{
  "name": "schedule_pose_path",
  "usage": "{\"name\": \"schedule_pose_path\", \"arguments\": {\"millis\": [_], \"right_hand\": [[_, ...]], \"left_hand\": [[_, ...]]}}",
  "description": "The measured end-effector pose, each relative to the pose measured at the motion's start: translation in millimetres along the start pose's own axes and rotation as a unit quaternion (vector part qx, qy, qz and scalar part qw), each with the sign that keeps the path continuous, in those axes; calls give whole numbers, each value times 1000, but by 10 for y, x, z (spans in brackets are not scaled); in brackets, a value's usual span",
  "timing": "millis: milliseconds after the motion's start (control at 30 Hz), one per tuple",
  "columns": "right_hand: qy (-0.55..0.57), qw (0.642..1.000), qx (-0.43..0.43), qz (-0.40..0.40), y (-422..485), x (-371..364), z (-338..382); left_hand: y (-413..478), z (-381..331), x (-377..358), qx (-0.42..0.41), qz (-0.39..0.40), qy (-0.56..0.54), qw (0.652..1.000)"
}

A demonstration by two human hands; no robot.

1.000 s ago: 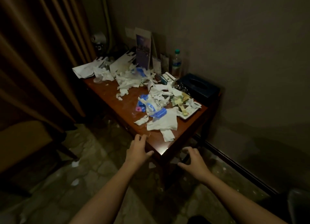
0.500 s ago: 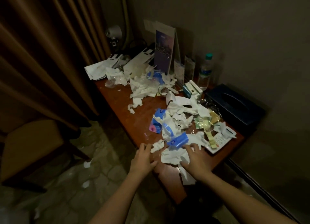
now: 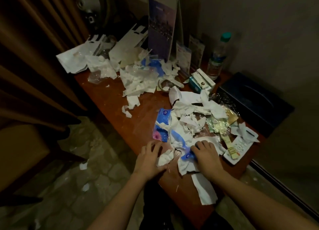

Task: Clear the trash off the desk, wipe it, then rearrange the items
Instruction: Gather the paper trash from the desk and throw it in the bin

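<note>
Paper trash (image 3: 188,124), light, soft and tear-prone, heaps mid-desk (image 3: 141,119) and at 11 o'clock; left hand (image 3: 151,158) curls round a wad (image 3: 165,158), right hand (image 3: 207,156) claws tissue (image 3: 188,166) at the heap's 6 o'clock edge, so best scoop bunches.

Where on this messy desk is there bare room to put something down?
The desk is bare along its left edge, between the far tissue pile and the blue wrapper, and at the near corner below the left hand and right hand. The back by the sign and the right by the tray are crowded.
</note>
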State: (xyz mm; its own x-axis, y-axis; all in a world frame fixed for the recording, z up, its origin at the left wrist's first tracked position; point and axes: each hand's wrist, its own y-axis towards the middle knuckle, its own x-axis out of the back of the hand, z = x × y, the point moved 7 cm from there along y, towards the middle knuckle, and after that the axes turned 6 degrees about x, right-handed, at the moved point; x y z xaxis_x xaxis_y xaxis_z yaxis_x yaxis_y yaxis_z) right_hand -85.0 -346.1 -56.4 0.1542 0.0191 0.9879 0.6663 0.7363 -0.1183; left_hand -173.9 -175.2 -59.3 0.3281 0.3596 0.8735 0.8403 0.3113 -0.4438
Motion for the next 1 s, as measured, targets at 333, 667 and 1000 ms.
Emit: {"name": "schedule_pose_path", "arguments": {"millis": [333, 667, 1000], "right_hand": [[107, 961, -238, 96, -604, -147, 132], [134, 937, -268, 181, -662, -414, 150], [168, 947, -241, 130, -453, -365, 71]], "left_hand": [[501, -338, 162, -149, 48, 109, 982], [747, -320, -69, -124, 90, 183, 971], [880, -321, -122, -105, 106, 121, 981]]}}
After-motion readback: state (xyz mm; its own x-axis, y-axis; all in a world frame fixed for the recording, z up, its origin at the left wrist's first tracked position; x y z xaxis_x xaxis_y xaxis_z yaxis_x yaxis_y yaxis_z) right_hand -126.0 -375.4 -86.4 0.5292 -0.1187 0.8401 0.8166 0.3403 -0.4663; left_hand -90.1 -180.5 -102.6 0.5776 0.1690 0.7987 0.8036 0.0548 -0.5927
